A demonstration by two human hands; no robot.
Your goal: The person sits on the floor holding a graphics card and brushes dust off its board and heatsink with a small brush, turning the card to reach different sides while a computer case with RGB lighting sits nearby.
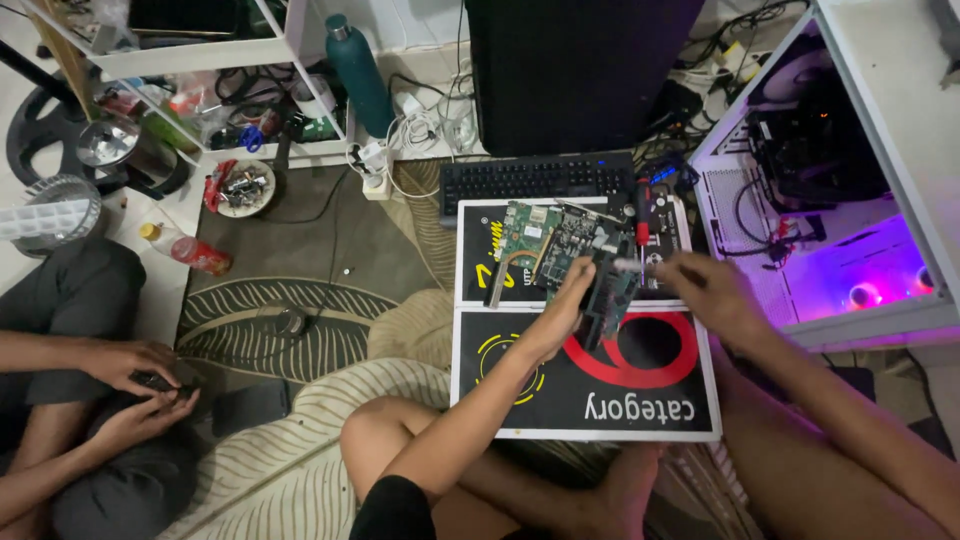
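Note:
My left hand (562, 305) grips a dark circuit board (610, 290) by its left edge and holds it tilted above a black, red and yellow printed board (590, 385) on my lap. My right hand (712, 290) is beside the circuit board's right side and holds a thin, blurred tool (630, 264) whose tip touches the board. A green circuit board (545, 240) lies flat just beyond, on a second printed board. A red-handled screwdriver (643, 222) rests next to it.
A black keyboard (535, 180) and dark monitor (580, 70) stand beyond the boards. An open white computer case (830, 190) glows purple at right. At left sit another person's hands (140, 385) holding a small device, a teal bottle (358, 75), a cluttered shelf and cables.

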